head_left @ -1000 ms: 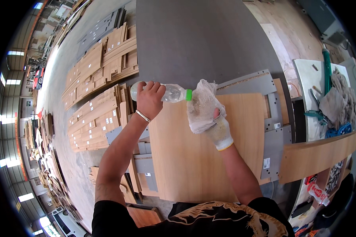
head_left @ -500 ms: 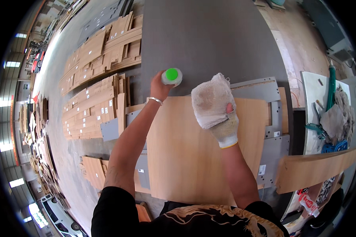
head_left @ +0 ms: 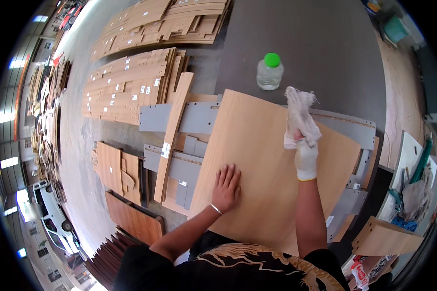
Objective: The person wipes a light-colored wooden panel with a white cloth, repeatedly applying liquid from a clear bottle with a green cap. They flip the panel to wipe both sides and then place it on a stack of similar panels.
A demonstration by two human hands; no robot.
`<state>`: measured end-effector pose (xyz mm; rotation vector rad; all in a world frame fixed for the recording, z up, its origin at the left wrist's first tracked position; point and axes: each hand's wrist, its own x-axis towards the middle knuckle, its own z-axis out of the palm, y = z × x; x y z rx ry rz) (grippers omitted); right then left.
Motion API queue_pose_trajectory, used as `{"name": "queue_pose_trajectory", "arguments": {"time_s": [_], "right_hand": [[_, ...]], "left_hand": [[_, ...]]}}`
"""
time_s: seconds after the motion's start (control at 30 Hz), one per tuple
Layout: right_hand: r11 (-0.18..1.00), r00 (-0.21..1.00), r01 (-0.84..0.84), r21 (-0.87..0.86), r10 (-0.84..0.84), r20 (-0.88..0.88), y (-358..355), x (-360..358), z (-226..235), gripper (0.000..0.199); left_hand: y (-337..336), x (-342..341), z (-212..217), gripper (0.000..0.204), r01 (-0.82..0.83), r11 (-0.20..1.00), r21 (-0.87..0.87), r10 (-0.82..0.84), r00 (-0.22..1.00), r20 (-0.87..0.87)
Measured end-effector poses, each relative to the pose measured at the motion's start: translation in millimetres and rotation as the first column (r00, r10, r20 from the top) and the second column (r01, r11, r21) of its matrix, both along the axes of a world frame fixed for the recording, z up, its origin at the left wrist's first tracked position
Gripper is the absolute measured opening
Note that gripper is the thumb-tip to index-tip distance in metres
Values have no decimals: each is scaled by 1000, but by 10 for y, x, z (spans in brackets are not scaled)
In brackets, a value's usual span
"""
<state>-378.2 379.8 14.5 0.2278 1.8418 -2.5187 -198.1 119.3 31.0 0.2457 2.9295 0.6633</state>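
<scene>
A large light-wood panel (head_left: 267,160) lies in front of me on top of grey boards. My bare left hand (head_left: 226,186), with a silver bracelet at its wrist, rests flat on the panel's left part, fingers stretched out. In a knit glove, my right hand (head_left: 306,150) grips a whitish cloth (head_left: 300,114) over the panel's far right part. Beyond the panel's far edge, a clear bottle (head_left: 270,75) with a green cap (head_left: 272,59) stands upright on the dark tabletop (head_left: 325,58), apart from both hands.
Grey drilled boards (head_left: 194,116) and a narrow wooden strip (head_left: 174,140) lie left of the panel. Further left are stacks of wooden panels (head_left: 131,87). At right, a white bench (head_left: 398,165) holds tools and rags, with a curved wooden piece (head_left: 386,237) nearer me.
My left hand has let go of the bottle and come back to lie on the panel. The cloth in my right hand now hangs narrower. The view has shifted, too.
</scene>
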Motion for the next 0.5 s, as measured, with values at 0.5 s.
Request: {"name": "queue_pose_trajectory", "arguments": {"time_s": [0.5], "right_hand": [[119, 888, -147, 982, 453, 78, -2018, -1199, 531, 38]], "left_hand": [[31, 434, -195, 68, 76, 997, 26, -75, 996, -38]]}}
